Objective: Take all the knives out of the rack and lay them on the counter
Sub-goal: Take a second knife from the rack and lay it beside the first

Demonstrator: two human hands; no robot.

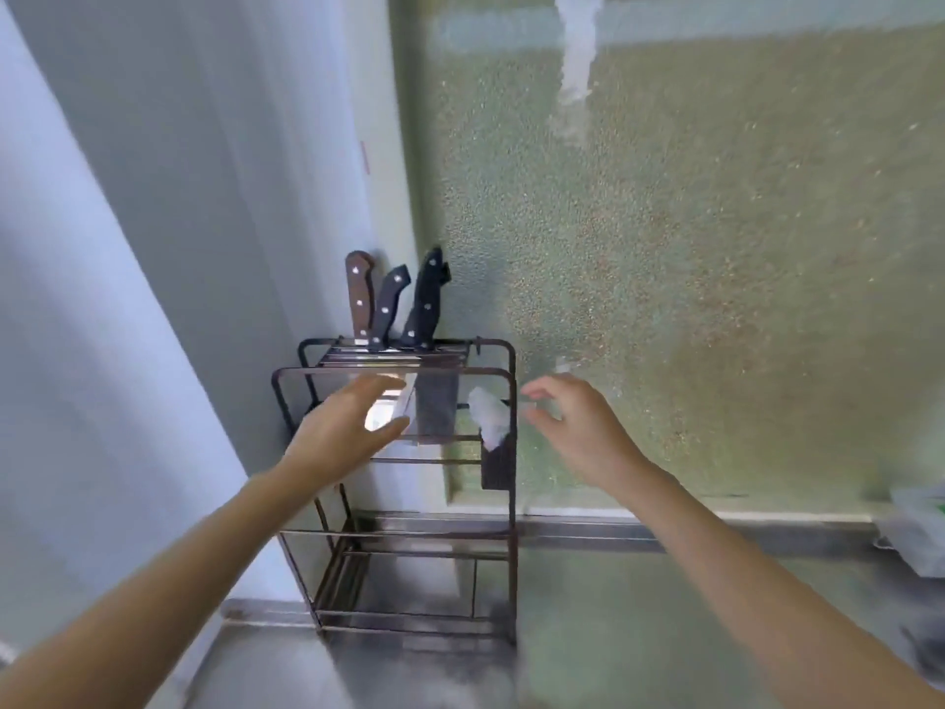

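Observation:
A dark wire rack (503,504) stands in the corner on a steel counter (639,606). Three knives stick up from its top slots: one with a brown handle (358,296), one with a black handle (387,309) beside it, and a taller black-handled one (425,299). Their blades hang inside the rack, a broad grey blade (434,409) showing clearly. My left hand (342,429) hovers open in front of the rack's upper front bar. My right hand (578,427) is open just right of the rack, fingers curled, holding nothing.
A white crumpled cloth or bag (488,414) sits in a small dark holder (497,465) on the rack's right side. A frosted window (716,248) fills the wall behind. A pale wall lies to the left. A plastic bag (918,529) rests at the far right edge.

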